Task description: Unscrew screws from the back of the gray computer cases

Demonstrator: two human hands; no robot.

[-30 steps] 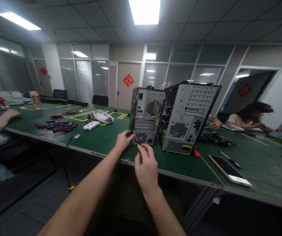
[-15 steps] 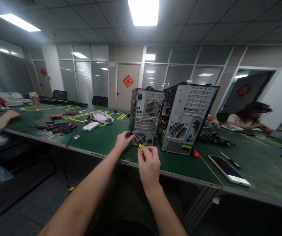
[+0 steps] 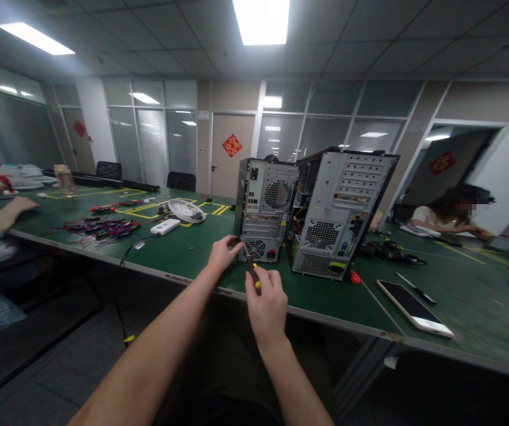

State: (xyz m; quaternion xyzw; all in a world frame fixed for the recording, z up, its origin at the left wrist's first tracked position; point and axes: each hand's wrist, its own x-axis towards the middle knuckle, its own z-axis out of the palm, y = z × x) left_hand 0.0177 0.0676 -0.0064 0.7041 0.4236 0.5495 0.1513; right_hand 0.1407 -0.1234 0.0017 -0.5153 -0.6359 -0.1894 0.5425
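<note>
My right hand (image 3: 267,305) clamps the screwdriver (image 3: 251,264) between thumb and fingers; it looks light, stiff, best gripped by its handle. The computer case (image 3: 261,223), likely heavy, stands just beyond them. My left hand (image 3: 222,254) is at its edge, pinch unclear. More dark handle shows than earlier.

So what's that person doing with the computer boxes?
The right hand is holding what looks like a black and yellow screwdriver, pointed at the lower back of the smaller computer box, near its round fan grille. The fingers of the left hand are at that box's lower left edge. Both boxes stand upright on the green table, the bigger one on the right. It's too small to see whether the tool's tip touches a screw.
</note>
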